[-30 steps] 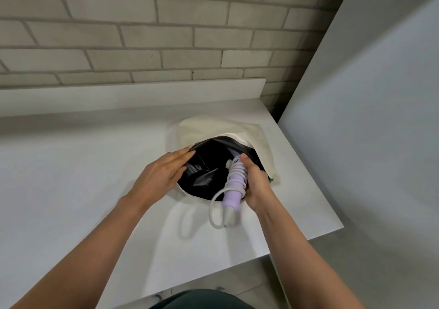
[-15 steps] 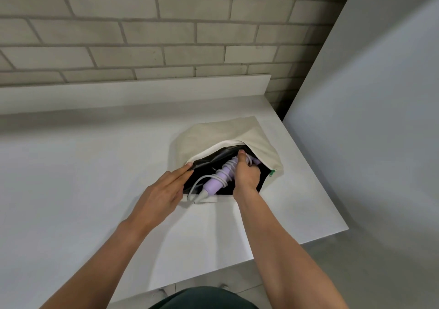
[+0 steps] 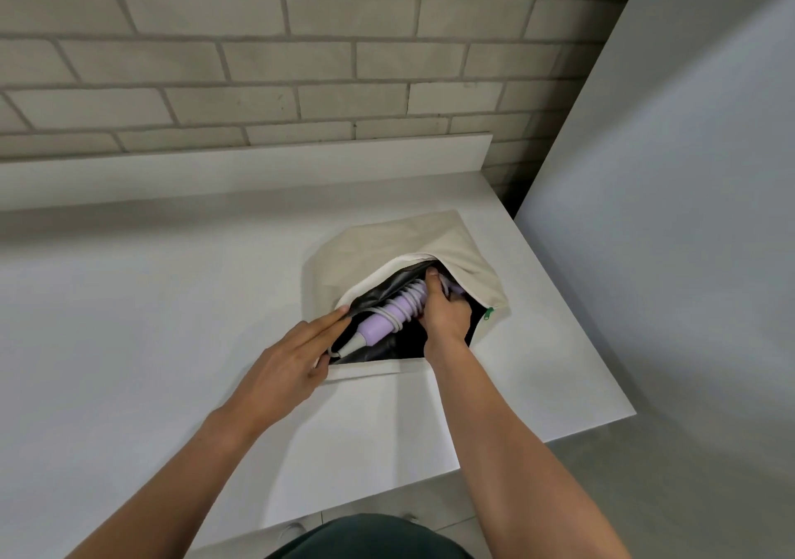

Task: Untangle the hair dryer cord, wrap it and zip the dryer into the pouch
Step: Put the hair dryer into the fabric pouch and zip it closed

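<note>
A cream fabric pouch [image 3: 404, 240] with a black lining lies open on the white counter [image 3: 150, 300]. A lilac hair dryer [image 3: 389, 317], its white cord [image 3: 406, 302] coiled around the handle, lies inside the opening. My right hand [image 3: 445, 315] is inside the pouch, gripping the dryer near its upper end; the dryer's head is hidden under the flap. My left hand [image 3: 288, 360] holds the near left edge of the pouch opening, fingers stretched along it. A green zipper tab [image 3: 489, 313] shows at the pouch's right corner.
A brick wall [image 3: 301, 63] and a low white backsplash [image 3: 241, 167] run behind the counter. A grey panel [image 3: 667, 214] stands close on the right. The counter's right edge and front corner [image 3: 619, 412] drop to a tiled floor.
The dryer has gone from the pouch mouth deeper inside, my right hand following it in. The pouch has flattened and my left hand has shifted to its near edge.
</note>
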Action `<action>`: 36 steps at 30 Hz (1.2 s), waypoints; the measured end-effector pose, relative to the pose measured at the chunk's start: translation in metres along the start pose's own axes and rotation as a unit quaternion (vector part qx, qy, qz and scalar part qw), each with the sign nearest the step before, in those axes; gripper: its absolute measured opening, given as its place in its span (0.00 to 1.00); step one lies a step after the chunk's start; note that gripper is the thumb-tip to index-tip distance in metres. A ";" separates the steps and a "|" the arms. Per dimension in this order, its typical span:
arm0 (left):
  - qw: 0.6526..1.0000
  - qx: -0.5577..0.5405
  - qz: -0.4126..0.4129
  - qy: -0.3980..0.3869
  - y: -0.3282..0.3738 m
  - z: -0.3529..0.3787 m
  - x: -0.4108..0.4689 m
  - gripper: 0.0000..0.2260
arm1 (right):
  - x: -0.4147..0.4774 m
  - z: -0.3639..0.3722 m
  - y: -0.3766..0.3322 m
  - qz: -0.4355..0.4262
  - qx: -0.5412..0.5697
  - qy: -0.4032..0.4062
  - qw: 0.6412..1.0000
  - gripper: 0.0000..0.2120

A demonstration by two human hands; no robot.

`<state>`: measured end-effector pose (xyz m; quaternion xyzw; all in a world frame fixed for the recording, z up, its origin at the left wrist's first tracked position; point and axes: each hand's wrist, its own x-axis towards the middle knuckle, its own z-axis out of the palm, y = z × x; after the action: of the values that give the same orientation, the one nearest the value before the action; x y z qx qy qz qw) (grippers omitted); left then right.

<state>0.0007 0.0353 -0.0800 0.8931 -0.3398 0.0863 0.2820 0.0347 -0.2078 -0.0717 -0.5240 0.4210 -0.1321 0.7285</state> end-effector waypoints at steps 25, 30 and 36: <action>0.999 -0.012 -0.045 0.013 -0.005 -0.010 0.006 0.34 | -0.025 -0.043 0.030 -0.607 -0.557 -0.108 0.557 0.23; 0.999 -0.024 -0.044 0.016 -0.007 -0.018 0.003 0.33 | -0.014 -0.028 0.022 -0.592 -0.569 -0.076 0.565 0.22; 0.998 -0.045 -0.044 -0.011 0.000 -0.020 -0.001 0.34 | -0.011 -0.005 0.012 -0.562 -0.570 -0.063 0.596 0.11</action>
<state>0.0010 0.0470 -0.0634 0.8945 -0.3065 0.0483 0.3218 0.0219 -0.1993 -0.0773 -0.9724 -0.0137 -0.2157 0.0881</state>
